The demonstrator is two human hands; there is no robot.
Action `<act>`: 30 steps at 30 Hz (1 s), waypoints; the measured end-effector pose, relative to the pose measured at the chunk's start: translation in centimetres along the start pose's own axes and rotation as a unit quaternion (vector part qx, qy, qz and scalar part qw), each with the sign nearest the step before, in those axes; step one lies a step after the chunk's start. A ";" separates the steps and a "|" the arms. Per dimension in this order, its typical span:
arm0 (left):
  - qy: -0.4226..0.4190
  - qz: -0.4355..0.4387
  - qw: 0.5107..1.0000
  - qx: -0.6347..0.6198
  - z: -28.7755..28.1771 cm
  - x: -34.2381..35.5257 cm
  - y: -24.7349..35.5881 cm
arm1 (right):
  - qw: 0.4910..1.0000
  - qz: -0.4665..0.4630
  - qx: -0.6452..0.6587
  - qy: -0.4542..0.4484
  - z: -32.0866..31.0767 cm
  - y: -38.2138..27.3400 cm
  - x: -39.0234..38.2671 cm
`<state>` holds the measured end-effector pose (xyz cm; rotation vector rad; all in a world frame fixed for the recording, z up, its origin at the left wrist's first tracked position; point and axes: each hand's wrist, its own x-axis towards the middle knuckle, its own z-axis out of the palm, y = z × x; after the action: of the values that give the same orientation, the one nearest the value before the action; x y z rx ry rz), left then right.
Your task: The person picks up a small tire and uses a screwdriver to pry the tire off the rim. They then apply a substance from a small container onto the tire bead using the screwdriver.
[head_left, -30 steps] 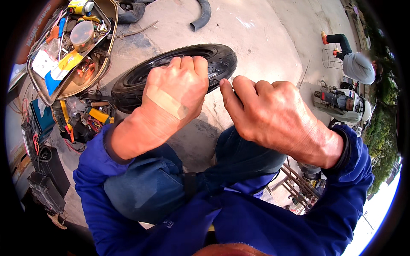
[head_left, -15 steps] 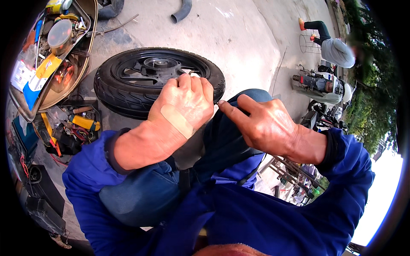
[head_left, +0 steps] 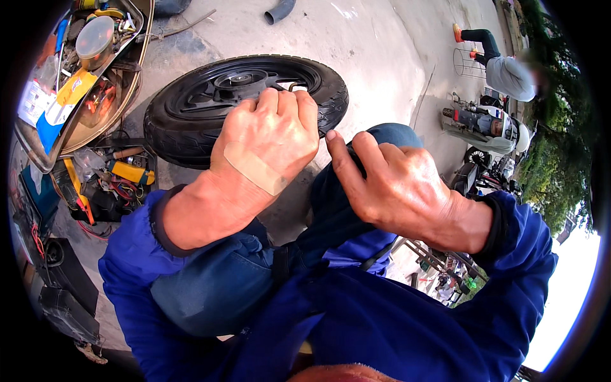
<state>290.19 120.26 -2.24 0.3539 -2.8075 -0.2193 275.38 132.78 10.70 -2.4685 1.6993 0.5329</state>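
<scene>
Over the near right part of the black wheel [head_left: 240, 81], I have the left hand [head_left: 267, 143] drawn into a fist, back upward, its four fingers side by side and bent down out of sight. A tan plaster [head_left: 254, 167] crosses the back of it. With those fingertips hidden, I cannot tell whether they are clamped on the wheel or on something smaller. Just off the wheel's near right edge is the right hand [head_left: 401, 178], index finger [head_left: 344, 162] stretched toward the left fist with its tip close by, the other fingers folded under; I cannot make out whether they grip anything.

The wheel itself is beyond the denim-clad legs [head_left: 210, 290], hub face turned upward, and the long axis of its oval outline runs across my view, climbing a little to the right. Left of the wheel I get a tan basin [head_left: 81, 139] and a clear round tub [head_left: 95, 43]; nearer on that side, a yellow tool [head_left: 132, 172]. Beyond the wheel lies a curved black hose [head_left: 279, 13].

Against half a second ago, the wheel's right end sits higher in my view, its axis slopes more, and both hands have risen too
</scene>
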 end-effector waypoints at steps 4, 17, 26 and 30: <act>-0.005 -0.001 1.000 -0.001 0.7 0.5 0.8 | 0.911 0.204 0.353 0.068 3.2 1.3 0.2; -0.015 0.004 1.000 -0.020 0.2 -0.2 0.3 | 0.993 0.035 0.115 -0.008 2.0 1.6 0.5; 0.008 -0.031 0.999 -0.012 -0.2 -0.2 0.6 | 0.974 0.129 0.185 0.010 4.5 0.5 2.4; -0.042 -0.051 0.998 0.000 0.6 1.2 1.0 | 0.944 0.168 0.273 0.074 5.1 1.5 2.4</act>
<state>288.67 121.00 -2.28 0.5004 -2.8755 -0.2620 273.64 131.47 5.31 -1.8791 1.9995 -0.1070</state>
